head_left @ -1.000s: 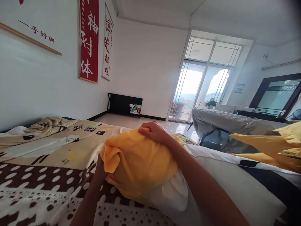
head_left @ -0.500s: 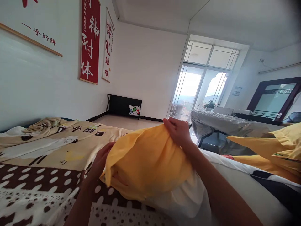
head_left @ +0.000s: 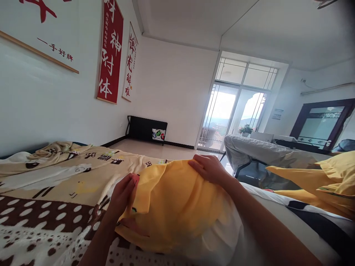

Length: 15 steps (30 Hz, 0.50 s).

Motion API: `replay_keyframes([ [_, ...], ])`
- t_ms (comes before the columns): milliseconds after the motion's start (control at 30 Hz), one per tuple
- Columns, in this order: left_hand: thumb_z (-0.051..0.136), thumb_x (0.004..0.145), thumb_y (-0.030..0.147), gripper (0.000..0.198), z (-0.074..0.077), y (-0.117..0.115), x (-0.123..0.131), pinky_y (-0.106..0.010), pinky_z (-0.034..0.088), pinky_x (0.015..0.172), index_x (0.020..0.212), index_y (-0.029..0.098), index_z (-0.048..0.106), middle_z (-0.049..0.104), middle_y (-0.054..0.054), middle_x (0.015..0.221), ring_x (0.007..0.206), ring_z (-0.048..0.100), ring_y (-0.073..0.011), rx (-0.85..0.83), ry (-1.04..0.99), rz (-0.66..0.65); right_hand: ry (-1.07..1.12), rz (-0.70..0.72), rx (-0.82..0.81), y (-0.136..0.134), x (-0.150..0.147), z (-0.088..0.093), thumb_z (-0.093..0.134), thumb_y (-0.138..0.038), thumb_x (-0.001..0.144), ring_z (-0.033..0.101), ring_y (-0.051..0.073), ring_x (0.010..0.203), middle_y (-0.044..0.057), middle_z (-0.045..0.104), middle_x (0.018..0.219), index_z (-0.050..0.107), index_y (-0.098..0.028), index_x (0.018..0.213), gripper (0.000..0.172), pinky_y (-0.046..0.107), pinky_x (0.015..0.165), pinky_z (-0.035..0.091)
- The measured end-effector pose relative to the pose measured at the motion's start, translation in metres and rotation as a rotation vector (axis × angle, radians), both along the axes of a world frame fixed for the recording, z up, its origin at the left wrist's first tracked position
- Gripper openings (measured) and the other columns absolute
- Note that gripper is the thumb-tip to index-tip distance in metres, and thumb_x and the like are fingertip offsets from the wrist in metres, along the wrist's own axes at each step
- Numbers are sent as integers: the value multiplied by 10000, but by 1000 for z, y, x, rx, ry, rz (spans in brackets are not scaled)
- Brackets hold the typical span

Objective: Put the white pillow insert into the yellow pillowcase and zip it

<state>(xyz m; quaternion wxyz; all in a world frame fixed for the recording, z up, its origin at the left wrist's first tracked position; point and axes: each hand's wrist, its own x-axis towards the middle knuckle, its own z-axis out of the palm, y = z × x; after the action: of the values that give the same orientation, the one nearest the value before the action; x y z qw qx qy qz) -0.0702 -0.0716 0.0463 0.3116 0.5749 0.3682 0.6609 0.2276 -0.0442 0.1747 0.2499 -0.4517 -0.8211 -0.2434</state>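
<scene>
A yellow pillowcase (head_left: 180,199) bulges in front of me, partly drawn over a white pillow (head_left: 222,236) whose bare end shows at the lower right. At the case's left rim, my left hand (head_left: 122,194) pinches the folded edge, where a bit of red print shows by the fingertips. My right hand (head_left: 209,168) grips the upper right of the case, fingers curled over the cloth and thumb partly hidden. Both the pillow and its case rest on a patterned blanket (head_left: 55,207) of beige, brown and white.
More yellow cloth (head_left: 332,177) lies at the right on white bedding (head_left: 277,214) with dark patches. Beyond is a table under a clear plastic cover (head_left: 249,146), with a potted plant (head_left: 246,129). A black folded panel (head_left: 141,127) leans against the far wall.
My right hand has come down with the top of the pillowcase. My left hand now pinches the left edge, which has turned outward to show red. The camera has tilted up slightly.
</scene>
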Motion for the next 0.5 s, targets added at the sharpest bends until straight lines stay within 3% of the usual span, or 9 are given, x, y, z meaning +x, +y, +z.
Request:
replay_keyframes([
  [133,574,810,497,327,4,-13,-5,-220,391,543,710,187,550,524,1,697,622,458,-127,-5,-129,-185,78,-47,84,9,0,3,257,-471,944,379,129,494,6,469,516,412,-203,585,474,276,542,228],
  [300,510,865,455,321,1,-16,-16,-224,414,638,710,175,540,501,-20,763,725,481,-151,-5,117,-277,-29,-83,-41,23,-9,2,261,-423,959,480,148,569,26,557,599,511,-198,605,487,275,574,301],
  [400,504,865,457,290,5,-14,-10,-243,442,712,768,188,554,534,-24,801,769,512,-166,15,179,-198,-64,-58,-55,22,-19,1,324,-335,950,567,175,735,53,636,761,633,-196,754,391,289,670,382],
  [500,533,817,465,326,14,-19,4,-287,474,784,1007,206,590,615,-59,935,886,570,-218,71,89,-19,16,118,61,0,-39,1,337,-256,938,593,202,915,76,669,958,624,-213,1101,332,335,798,423],
])
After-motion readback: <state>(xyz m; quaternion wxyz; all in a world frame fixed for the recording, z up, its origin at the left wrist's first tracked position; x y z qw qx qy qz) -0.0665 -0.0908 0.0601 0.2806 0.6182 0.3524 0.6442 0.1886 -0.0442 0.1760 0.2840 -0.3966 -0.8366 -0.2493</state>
